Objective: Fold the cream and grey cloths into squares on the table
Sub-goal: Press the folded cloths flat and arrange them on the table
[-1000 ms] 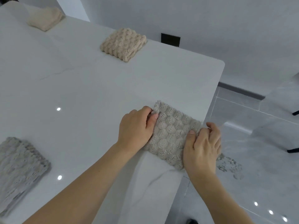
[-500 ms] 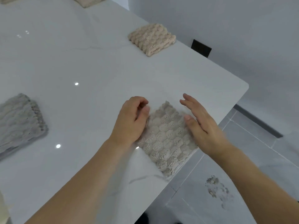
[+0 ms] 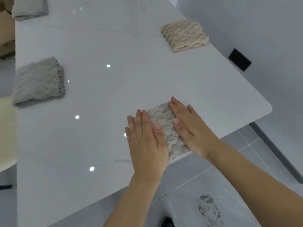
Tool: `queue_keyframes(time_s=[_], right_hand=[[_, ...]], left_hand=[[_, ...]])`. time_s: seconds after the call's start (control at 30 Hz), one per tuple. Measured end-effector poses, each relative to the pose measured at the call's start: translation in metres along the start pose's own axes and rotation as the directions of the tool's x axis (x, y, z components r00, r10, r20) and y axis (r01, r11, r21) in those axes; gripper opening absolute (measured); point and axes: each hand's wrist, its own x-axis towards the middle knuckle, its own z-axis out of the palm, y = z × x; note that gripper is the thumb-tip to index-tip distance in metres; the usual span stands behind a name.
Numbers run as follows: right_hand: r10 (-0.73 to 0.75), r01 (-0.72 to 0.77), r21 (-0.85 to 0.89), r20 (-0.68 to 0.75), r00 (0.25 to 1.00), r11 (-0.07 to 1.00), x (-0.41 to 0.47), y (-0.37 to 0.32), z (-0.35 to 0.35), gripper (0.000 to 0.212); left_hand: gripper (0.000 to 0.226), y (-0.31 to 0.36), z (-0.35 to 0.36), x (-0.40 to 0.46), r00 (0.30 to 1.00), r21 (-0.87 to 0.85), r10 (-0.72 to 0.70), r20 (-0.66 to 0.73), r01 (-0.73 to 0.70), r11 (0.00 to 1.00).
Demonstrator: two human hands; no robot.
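A folded grey textured cloth lies at the near edge of the white table. My left hand rests flat on its left side, fingers straight and together. My right hand lies flat on its right side, palm down. Neither hand grips it. A folded cream cloth sits at the far right by the table edge. Another folded grey cloth lies at the left edge, and a third grey one sits at the far left corner.
The table's rounded corner is to the right, with grey tiled floor below it. A black wall socket is on the right wall. A cream chair edge shows at the left.
Both hands have let go of the cloth's edges and now lie flat on top of it. The camera has swung, so the left grey cloths show more fully.
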Motion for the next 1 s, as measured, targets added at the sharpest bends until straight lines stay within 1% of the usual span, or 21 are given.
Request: queue_keyframes(time_s=[0.07, 0.1, 0.2, 0.3, 0.4, 0.43, 0.47, 0.5, 0.53, 0.57, 0.6, 0.63, 0.67, 0.7, 0.77, 0.8, 0.83, 0.87, 0.9, 1.0], right_hand=[[0.018, -0.015, -0.190, 0.011, 1.000, 0.982, 0.002, 0.003, 0.006, 0.061], [0.028, -0.025, -0.244, 0.011, 1.000, 0.970, 0.002, 0.004, 0.009, 0.060], [0.047, -0.045, -0.321, -0.001, 0.999, 0.946, 0.002, 0.005, 0.011, 0.058], [0.081, -0.081, -0.388, -0.017, 0.997, 0.918, -0.003, 0.013, 0.008, 0.061], [0.146, -0.153, -0.424, -0.048, 0.988, 0.892, -0.011, 0.026, 0.002, 0.061], [0.176, -0.198, -0.400, -0.092, 0.980, 0.895, -0.012, 0.027, 0.002, 0.062], [0.224, -0.273, -0.333, -0.179, 0.958, 0.903, -0.013, 0.024, 0.004, 0.063], [0.315, -0.382, -0.180, -0.317, 0.895, 0.906, -0.016, 0.017, 0.007, 0.063], [0.441, -0.473, 0.052, -0.459, 0.771, 0.880, -0.019, 0.005, 0.013, 0.062], [0.570, -0.500, 0.288, -0.541, 0.618, 0.817, -0.023, -0.012, 0.021, 0.059], [0.668, -0.473, 0.473, -0.566, 0.483, 0.743, -0.026, -0.031, 0.030, 0.058], [0.718, -0.437, 0.570, -0.577, 0.391, 0.696, -0.026, -0.052, 0.040, 0.058], [0.731, -0.416, 0.602, -0.591, 0.342, 0.682, -0.025, -0.070, 0.050, 0.059], [0.723, -0.402, 0.602, -0.612, 0.322, 0.689, -0.022, -0.085, 0.061, 0.059], [0.696, -0.409, 0.569, -0.643, 0.320, 0.714, -0.010, -0.103, 0.079, 0.060], [0.699, -0.437, 0.556, -0.640, 0.318, 0.707, -0.003, -0.107, 0.085, 0.061], [0.711, -0.480, 0.541, -0.628, 0.316, 0.690, 0.002, -0.108, 0.089, 0.063], [0.720, -0.533, 0.512, -0.617, 0.318, 0.674, 0.006, -0.106, 0.094, 0.064], [0.721, -0.588, 0.467, -0.612, 0.324, 0.661, 0.007, -0.103, 0.097, 0.065], [0.718, -0.700, 0.339, -0.598, 0.356, 0.628, 0.008, -0.097, 0.101, 0.066]], left_hand=[[0.067, -0.001, 0.004, 0.001, 1.000, 0.134, 0.004, -0.005, -0.003, 0.991], [0.068, -0.001, 0.005, 0.001, 1.000, 0.174, -0.001, -0.004, 0.002, 0.985], [0.069, -0.008, 0.004, 0.001, 0.999, 0.257, -0.001, 0.038, -0.009, 0.966], [0.067, -0.022, -0.009, 0.001, 0.996, 0.312, 0.047, 0.079, -0.069, 0.948], [0.069, -0.044, -0.030, 0.008, 0.983, 0.387, 0.101, 0.155, -0.155, 0.909], [0.069, -0.052, -0.038, 0.016, 0.977, 0.390, 0.132, 0.169, -0.190, 0.901], [0.070, -0.059, -0.046, 0.028, 0.970, 0.361, 0.165, 0.181, -0.222, 0.906], [0.071, -0.063, -0.052, 0.043, 0.960, 0.297, 0.199, 0.199, -0.253, 0.921], [0.070, -0.064, -0.058, 0.059, 0.941, 0.201, 0.242, 0.236, -0.291, 0.935], [0.065, -0.062, -0.062, 0.076, 0.908, 0.076, 0.298, 0.293, -0.333, 0.940], [0.059, -0.056, -0.064, 0.092, 0.853, -0.057, 0.371, 0.367, -0.377, 0.924], [0.054, -0.048, -0.065, 0.105, 0.779, -0.164, 0.450, 0.438, -0.423, 0.891], [0.052, -0.040, -0.063, 0.117, 0.695, -0.232, 0.517, 0.500, -0.467, 0.853], [0.052, -0.032, -0.060, 0.125, 0.609, -0.269, 0.570, 0.551, -0.518, 0.812], [0.052, -0.021, -0.049, 0.137, 0.445, -0.284, 0.639, 0.627, -0.634, 0.720], [0.052, -0.019, -0.044, 0.141, 0.379, -0.280, 0.657, 0.651, -0.685, 0.672], [0.052, -0.019, -0.039, 0.144, 0.330, -0.269, 0.666, 0.669, -0.728, 0.631], [0.052, -0.019, -0.036, 0.146, 0.299, -0.247, 0.668, 0.681, -0.765, 0.594], [0.053, -0.020, -0.033, 0.147, 0.282, -0.213, 0.667, 0.690, -0.802, 0.558], [0.054, -0.023, -0.028, 0.147, 0.276, -0.110, 0.668, 0.691, -0.873, 0.474]])
